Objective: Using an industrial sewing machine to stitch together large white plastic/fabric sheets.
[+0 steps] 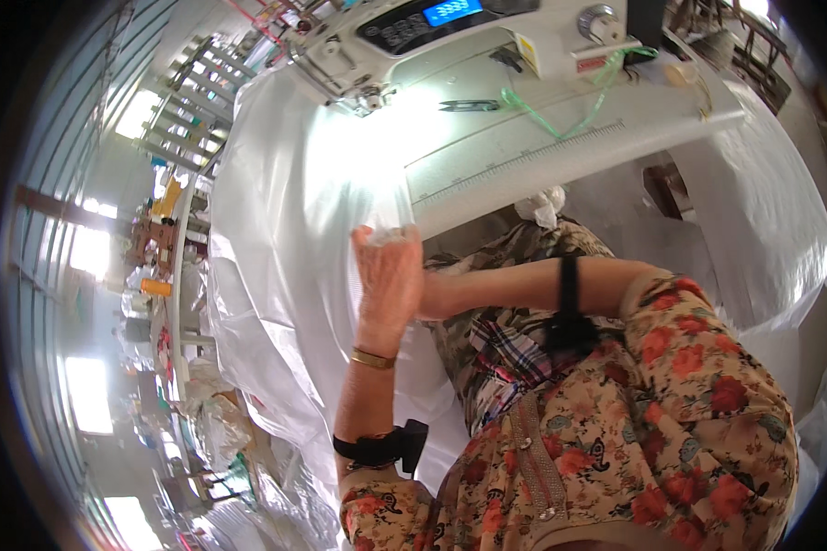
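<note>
A large translucent white sheet [276, 248] hangs over the left end of the sewing machine table [524, 165] and down into my lap. My left hand [388, 280], with a gold band at its wrist, is closed on a gathered edge of this sheet, just in front of the table's near edge. My right hand [432, 296] reaches in from the right and lies close behind the left one. Its fingers are hidden there. Beyond both hands, the sheet runs up under the lit needle area of the white sewing machine [542, 41].
Thread snips [469, 106] and a green cord [565, 133] lie on the machine bed. A crumpled white scrap [542, 207] sits by the table's near edge. More white sheeting [763, 211] drapes at the right. Along the left stands a long cluttered table [182, 275].
</note>
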A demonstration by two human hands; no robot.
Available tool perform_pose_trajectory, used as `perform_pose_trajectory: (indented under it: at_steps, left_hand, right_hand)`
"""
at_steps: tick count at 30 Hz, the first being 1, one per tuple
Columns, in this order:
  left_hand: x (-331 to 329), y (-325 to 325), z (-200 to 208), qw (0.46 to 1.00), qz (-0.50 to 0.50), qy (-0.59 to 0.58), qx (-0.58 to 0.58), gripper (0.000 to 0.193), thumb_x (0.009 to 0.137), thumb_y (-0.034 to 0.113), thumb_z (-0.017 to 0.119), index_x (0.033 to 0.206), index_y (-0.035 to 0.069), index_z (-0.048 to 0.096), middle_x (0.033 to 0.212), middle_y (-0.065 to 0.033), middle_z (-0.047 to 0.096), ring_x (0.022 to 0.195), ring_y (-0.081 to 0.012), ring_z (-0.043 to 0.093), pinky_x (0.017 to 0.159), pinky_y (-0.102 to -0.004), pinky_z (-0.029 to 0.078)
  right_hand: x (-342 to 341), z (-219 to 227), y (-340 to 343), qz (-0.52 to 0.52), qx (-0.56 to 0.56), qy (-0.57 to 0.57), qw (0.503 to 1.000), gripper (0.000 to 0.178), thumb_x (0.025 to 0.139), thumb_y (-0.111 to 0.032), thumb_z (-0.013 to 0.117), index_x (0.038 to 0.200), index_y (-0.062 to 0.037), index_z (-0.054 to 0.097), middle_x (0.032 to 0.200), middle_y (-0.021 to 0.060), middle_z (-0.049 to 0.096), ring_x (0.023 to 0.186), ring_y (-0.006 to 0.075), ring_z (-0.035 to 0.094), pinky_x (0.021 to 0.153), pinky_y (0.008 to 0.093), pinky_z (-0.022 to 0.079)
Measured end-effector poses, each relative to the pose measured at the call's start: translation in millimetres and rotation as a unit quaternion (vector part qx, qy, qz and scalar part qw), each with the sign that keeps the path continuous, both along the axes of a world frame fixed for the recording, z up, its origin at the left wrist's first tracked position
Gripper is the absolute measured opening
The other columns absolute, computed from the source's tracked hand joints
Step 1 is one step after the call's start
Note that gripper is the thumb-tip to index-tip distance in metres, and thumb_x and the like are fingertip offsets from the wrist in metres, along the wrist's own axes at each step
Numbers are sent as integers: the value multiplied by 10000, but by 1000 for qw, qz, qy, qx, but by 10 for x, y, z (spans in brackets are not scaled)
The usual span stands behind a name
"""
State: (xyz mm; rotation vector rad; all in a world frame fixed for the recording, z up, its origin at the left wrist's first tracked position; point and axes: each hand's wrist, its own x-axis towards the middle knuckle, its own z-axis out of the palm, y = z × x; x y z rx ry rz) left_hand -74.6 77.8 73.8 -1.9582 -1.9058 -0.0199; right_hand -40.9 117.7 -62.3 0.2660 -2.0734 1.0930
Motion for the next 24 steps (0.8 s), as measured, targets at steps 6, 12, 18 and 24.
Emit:
perform_pose_trajectory:
  at_steps: [6, 12, 18, 24]
  left_hand:
    - [42, -134, -263, 992, 34, -108, 57, 78, 733, 23, 566, 806, 27, 594, 744, -137, 615, 809, -285, 613, 890, -430, 367]
    - [158, -225, -299, 979, 106, -134, 108, 86, 723, 0, 539, 795, 31, 575, 752, -133, 595, 782, -293, 609, 922, -455, 354]
    - [224, -293, -195, 961, 107, -171, 189, 49, 767, 18, 562, 757, 63, 547, 685, -88, 553, 720, -243, 616, 935, -459, 356]
    - [238, -327, -148, 958, 131, -186, 173, 40, 769, 21, 570, 778, 56, 552, 701, -87, 563, 728, -236, 616, 940, -469, 347]
  right_hand:
    - [790, 1400, 957, 92, 79, -523, 844, 221, 858, -152, 530, 985, -12, 644, 931, 150, 655, 876, 304, 611, 847, 388, 490]
    - [421, 1293, 1565, -93, 363, -191, 907, 189, 871, -152, 587, 1042, -109, 653, 1095, 39, 610, 1063, 223, 554, 915, 368, 446]
    - [175, 1312, 1720, -43, 407, -227, 884, 198, 945, -264, 517, 1045, -156, 649, 1027, 11, 581, 1066, 185, 533, 1025, 430, 329]
    - [119, 1338, 1801, 9, 356, -234, 905, 204, 970, -289, 492, 977, -133, 622, 968, 12, 564, 1005, 185, 545, 1044, 473, 299]
